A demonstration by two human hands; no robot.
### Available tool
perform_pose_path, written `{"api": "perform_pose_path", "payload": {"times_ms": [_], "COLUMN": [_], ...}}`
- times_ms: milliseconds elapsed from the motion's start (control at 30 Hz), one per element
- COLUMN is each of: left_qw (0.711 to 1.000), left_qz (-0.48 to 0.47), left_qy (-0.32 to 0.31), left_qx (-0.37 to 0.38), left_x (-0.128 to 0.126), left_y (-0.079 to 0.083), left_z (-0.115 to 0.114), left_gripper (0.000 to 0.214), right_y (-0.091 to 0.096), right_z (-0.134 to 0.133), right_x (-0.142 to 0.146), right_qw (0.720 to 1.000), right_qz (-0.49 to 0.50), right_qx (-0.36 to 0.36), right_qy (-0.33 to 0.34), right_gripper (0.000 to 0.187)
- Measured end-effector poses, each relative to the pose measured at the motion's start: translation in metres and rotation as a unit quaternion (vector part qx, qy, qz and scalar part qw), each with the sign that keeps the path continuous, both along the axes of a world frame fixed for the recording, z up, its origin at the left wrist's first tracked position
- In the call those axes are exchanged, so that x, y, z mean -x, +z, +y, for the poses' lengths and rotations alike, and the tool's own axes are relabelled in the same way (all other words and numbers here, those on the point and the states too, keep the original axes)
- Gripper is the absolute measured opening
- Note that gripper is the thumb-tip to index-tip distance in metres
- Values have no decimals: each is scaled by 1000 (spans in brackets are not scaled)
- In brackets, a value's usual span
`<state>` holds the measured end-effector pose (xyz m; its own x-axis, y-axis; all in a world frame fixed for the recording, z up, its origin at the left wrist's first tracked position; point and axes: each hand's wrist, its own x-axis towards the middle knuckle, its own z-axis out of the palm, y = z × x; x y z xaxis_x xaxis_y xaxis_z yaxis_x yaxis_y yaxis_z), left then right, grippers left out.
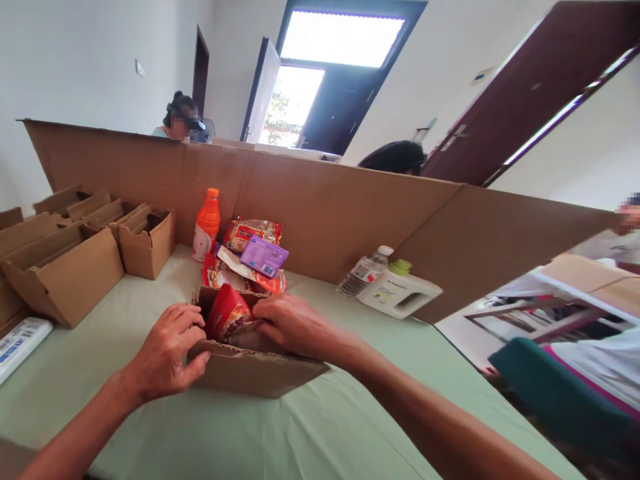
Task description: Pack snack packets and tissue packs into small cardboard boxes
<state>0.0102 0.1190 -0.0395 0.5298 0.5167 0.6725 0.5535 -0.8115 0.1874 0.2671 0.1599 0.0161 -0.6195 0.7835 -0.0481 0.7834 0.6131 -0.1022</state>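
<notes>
In front of me on the green cloth stands an open cardboard box. My left hand grips the box's left end, thumb outside and fingers over the rim. A red food packet pokes up out of the box at a tilt. Reaching in over the far rim, my right hand has its fingers curled at the packet's right side; the fingertips are partly hidden. Just behind the box lies a pile of red food packets with a purple packet on top.
An orange bottle stands left of the pile. Several cardboard boxes and a white carton are at left. A clear bottle and white jug lean right by the cardboard partition. People sit beyond it.
</notes>
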Motion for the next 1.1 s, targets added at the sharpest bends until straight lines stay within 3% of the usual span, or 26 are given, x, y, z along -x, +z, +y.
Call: {"api": "perform_pose_path", "payload": {"times_ms": [100, 200, 300, 433, 567, 667, 833, 967, 1100], "left_qw": [1000, 999, 998, 991, 986, 982, 974, 971, 957], "left_qz": [-3, -4, -33, -104, -132, -148, -168, -158, -166], "left_qy": [9, 9, 24, 66, 83, 98, 122, 134, 182], "left_qx": [21, 45, 43, 45, 61, 71, 93, 116, 153], "left_x": [3, 7, 10, 7, -5, -15, -22, -22, -22], "left_y": [-3, -8, -17, -32, -39, -40, -39, -37, -39], "left_z": [-2, -2, -6, -12, -15, -15, -14, -13, -9], "left_gripper": [6, 8, 25, 48, 36, 26, 20, 24, 32], "right_y": [-14, -18, -9, 0, -21, -48, -78, -86, -77], "right_z": [13, 19, 10, -24, -59, -70, -64, -59, -55], "right_x": [20, 19, -6, -54, -86, -89, -77, -73, -76], "right_qw": [995, 990, 992, 966, 954, 951, 947, 935, 933], "right_qz": [-34, -13, 106, 247, 263, 269, 298, 329, 336], "right_qx": [70, 98, 39, -62, -92, -88, -50, -33, -49], "right_qy": [67, 101, 59, -51, -111, -122, -114, -129, -120], "right_gripper": [19, 28, 29, 26, 31, 43, 60, 56, 52]}}
